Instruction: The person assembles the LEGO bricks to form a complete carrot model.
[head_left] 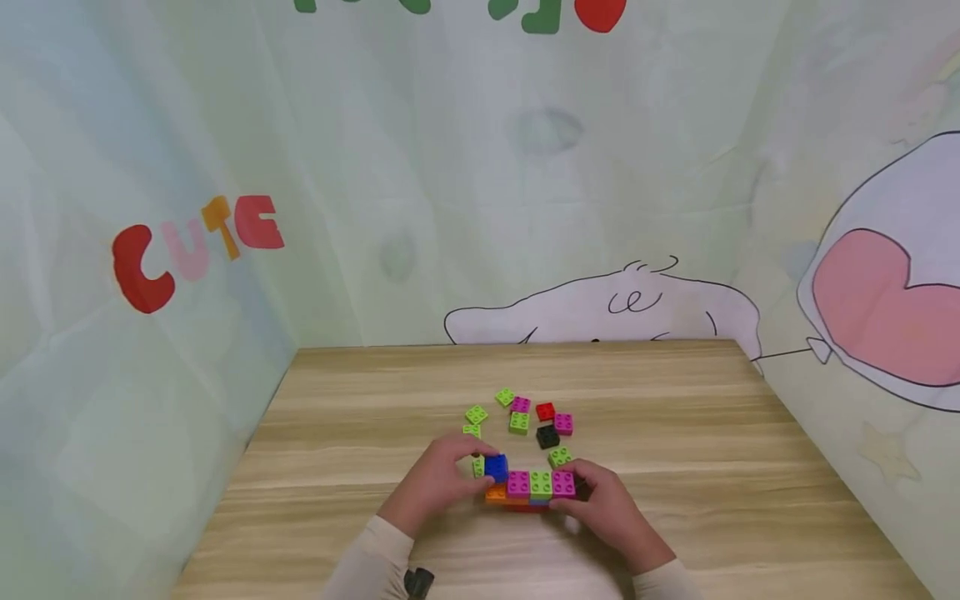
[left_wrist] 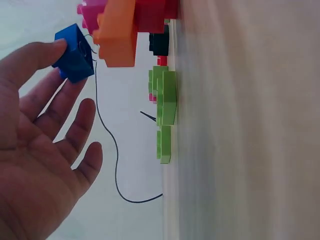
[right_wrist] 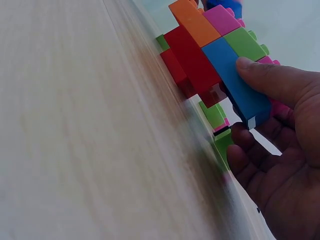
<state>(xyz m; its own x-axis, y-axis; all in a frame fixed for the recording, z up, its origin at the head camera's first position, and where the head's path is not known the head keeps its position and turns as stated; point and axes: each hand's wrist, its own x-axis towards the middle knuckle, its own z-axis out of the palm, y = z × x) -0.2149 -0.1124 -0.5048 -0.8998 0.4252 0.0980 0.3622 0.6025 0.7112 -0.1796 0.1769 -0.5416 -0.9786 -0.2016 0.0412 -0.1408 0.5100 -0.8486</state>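
Observation:
Between thumb and fingers, my left hand pinches a small blue brick, tilted beside the orange brick in the left wrist view. My right hand grips the right end of a stepped stack of toy bricks. Along its top run a magenta brick, a lime green brick and another magenta one at the right end. Below them, the right wrist view shows an orange brick and a long blue brick, with my thumb on the blue one. Red bricks form the bottom.
Beyond my hands, several loose bricks lie on the wooden table: lime green ones, magenta ones, a red brick and a black brick. A printed cloth hangs behind the table and along its sides.

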